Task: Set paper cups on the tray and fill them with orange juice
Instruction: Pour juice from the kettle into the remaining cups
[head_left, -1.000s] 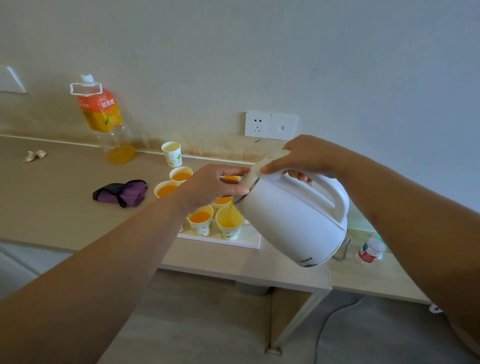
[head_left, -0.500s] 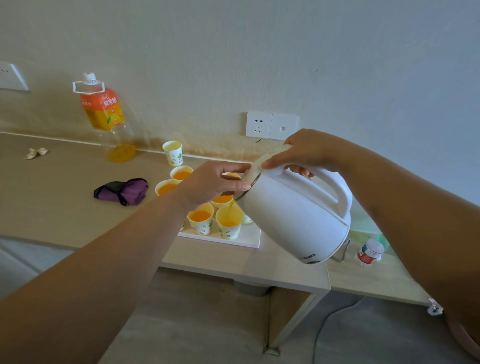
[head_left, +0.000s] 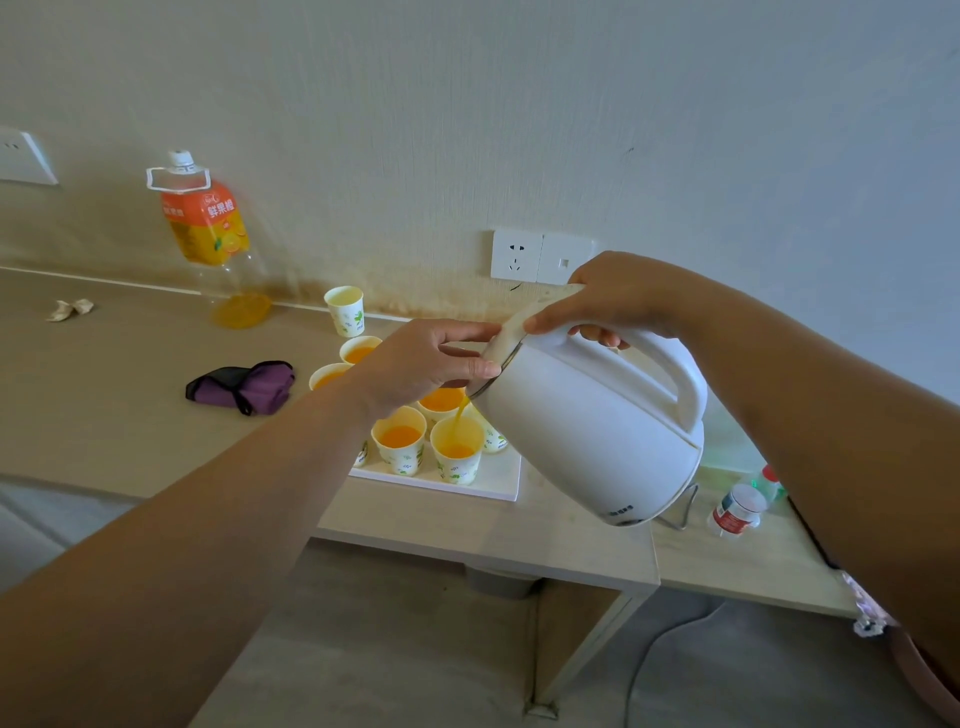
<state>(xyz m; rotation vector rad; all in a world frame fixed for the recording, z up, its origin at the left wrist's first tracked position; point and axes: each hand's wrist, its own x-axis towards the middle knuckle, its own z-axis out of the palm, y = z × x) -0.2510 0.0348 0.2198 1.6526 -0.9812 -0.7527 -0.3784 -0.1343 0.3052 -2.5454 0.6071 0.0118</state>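
Now tipping the white kettle (head_left: 587, 431) over the front paper cup (head_left: 457, 452) on the tray (head_left: 501, 480), pouring orange juice (head_left: 461, 415) in. Gripping the handle with the right hand (head_left: 618, 301), pinching the rim with the left hand (head_left: 421, 364). Probably heavy and sloshy (paper cups tip easily), so best held by the handle.

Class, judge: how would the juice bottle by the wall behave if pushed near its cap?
The bottle is tall with only a little juice at its base, so probably light and tippy. Its clear plastic likely dents when gripped.
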